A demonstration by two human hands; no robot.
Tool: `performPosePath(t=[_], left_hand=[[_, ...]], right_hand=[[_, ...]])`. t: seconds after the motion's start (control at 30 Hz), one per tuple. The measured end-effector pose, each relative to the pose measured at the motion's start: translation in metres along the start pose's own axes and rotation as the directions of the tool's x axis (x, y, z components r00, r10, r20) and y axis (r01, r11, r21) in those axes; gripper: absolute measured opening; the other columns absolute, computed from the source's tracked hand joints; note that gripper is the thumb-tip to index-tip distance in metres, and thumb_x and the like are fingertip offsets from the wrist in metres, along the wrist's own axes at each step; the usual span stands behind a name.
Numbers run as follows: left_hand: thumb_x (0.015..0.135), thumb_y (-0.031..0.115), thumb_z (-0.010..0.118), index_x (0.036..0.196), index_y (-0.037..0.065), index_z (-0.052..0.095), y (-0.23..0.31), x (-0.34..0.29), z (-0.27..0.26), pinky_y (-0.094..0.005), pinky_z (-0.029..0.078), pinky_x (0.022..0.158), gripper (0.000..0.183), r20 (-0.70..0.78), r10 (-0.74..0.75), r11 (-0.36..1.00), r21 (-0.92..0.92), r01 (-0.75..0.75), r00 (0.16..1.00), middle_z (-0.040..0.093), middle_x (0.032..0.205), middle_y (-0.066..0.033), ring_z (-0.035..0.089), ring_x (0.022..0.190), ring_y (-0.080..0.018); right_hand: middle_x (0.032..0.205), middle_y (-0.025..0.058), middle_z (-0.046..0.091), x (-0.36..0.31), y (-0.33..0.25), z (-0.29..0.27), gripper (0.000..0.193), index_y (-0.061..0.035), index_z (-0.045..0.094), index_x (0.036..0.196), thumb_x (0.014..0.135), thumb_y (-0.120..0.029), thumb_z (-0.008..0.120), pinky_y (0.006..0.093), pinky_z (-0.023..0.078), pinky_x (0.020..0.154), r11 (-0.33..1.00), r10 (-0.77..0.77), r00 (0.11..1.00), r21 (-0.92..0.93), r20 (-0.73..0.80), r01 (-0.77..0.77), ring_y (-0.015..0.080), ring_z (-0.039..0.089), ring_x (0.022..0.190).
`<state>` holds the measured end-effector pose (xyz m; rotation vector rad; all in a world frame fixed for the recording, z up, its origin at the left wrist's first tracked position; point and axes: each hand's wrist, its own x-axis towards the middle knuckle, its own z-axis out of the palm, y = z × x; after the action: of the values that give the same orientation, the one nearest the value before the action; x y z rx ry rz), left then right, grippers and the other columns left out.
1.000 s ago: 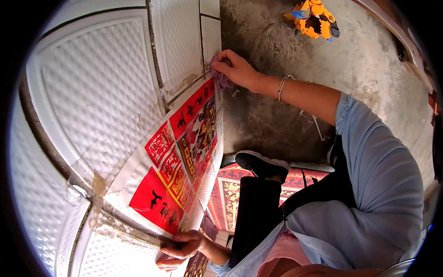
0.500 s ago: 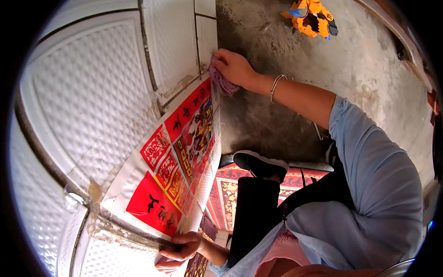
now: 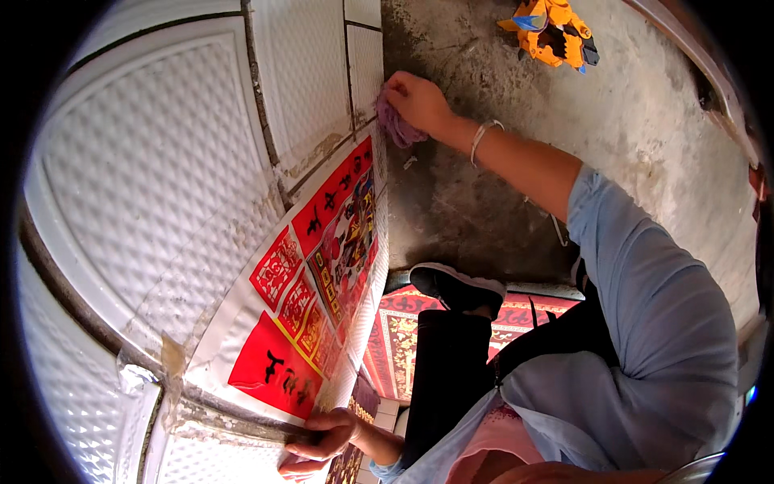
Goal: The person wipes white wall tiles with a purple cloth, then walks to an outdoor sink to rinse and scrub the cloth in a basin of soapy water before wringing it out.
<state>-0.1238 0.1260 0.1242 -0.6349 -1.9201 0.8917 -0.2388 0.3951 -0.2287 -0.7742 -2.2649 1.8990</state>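
A crumpled purple cloth (image 3: 397,125) is bunched in the person's right hand (image 3: 418,101), whose fingers are curled closed around it. The cloth is pressed against the lower corner of the white tiled wall (image 3: 161,177), where the wall meets the rough grey concrete floor (image 3: 645,121). A thin silver bracelet (image 3: 482,135) circles the right wrist, and the forearm runs back to a pale blue sleeve (image 3: 645,266).

Just beside the cloth begins a long poster (image 3: 314,274) stuck flat to the tiles. It has a white border and a red middle divided into panels: a red strip with black characters nearest the cloth, a colourful figure picture in the centre, red paper-cut-style squares beside it, and a plain red block with black characters at the far end. The left hand (image 3: 318,445) rests at that far end, fingers bent and pressing on the poster's edge and the tile joint; it grips nothing separate, as far as can be seen.

Dark grout lines cross the dimpled tiles, with stained patches and a curl of clear tape (image 3: 133,379) near the poster. On the floor lie a patterned red mat (image 3: 403,339) under a black shoe (image 3: 459,286) and, well apart, an orange toy (image 3: 552,32).
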Motion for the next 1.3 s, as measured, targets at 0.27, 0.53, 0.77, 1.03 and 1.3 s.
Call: performPosePath(t=[0.27,0.53,0.77,1.03,1.3], left_hand=[[0.093,0.024,0.048,0.123,-0.002,0.048,-0.002,0.000,0.000,-0.0550,0.016,0.106,0.040,0.036,0.022,0.999,-0.025,-0.021,0.999,0.038,0.136,-0.0257,0.032,0.129,-0.0399],[0.093,0.026,0.049,0.122,0.001,0.051,-0.002,0.001,-0.001,-0.0538,0.024,0.103,0.039,0.019,0.020,1.000,0.010,-0.020,1.000,0.041,0.134,-0.0244,0.038,0.126,-0.0385],[0.092,0.022,0.049,0.123,-0.003,0.047,-0.003,-0.007,0.000,-0.0567,0.013,0.107,0.040,0.068,0.005,0.999,-0.036,-0.003,0.998,0.035,0.138,-0.0269,0.028,0.131,-0.0412],[0.092,0.021,0.047,0.123,-0.004,0.047,-0.005,-0.001,-0.001,-0.0562,0.014,0.106,0.040,0.055,0.014,0.998,-0.057,-0.011,0.998,0.034,0.138,-0.0277,0.029,0.129,-0.0418],[0.091,0.021,0.050,0.123,-0.004,0.047,-0.008,-0.002,-0.004,-0.0567,0.015,0.106,0.040,0.071,0.025,0.999,-0.039,-0.022,0.997,0.033,0.138,-0.0278,0.029,0.130,-0.0420]], right_hand=[[0.077,0.0126,0.063,-0.004,-0.011,-0.003,0.017,-0.0023,0.056,0.093,0.086,-0.018,0.059,0.0346,0.047,0.065,0.987,-0.112,0.989,0.122,0.097,0.100,0.0233,0.061,0.068],[0.083,0.0118,0.065,-0.012,-0.027,-0.007,0.018,-0.0025,0.057,0.094,0.086,-0.019,0.060,0.0353,0.049,0.068,0.997,-0.072,0.986,0.034,0.149,0.068,0.0242,0.063,0.076],[0.082,0.0113,0.064,0.004,-0.002,-0.001,0.017,-0.0020,0.056,0.094,0.087,-0.017,0.059,0.0324,0.048,0.068,0.993,0.078,0.988,-0.102,0.135,-0.064,0.0228,0.061,0.073],[0.077,0.0156,0.063,0.007,-0.005,-0.009,0.017,-0.0037,0.058,0.090,0.084,-0.020,0.059,0.0415,0.048,0.063,1.000,0.017,0.995,0.012,0.101,-0.019,0.0334,0.061,0.070],[0.080,0.0123,0.063,-0.017,-0.034,0.005,0.015,-0.0017,0.056,0.092,0.086,-0.015,0.059,0.0339,0.047,0.066,0.987,-0.026,0.997,0.160,0.068,0.015,0.0227,0.060,0.070]])
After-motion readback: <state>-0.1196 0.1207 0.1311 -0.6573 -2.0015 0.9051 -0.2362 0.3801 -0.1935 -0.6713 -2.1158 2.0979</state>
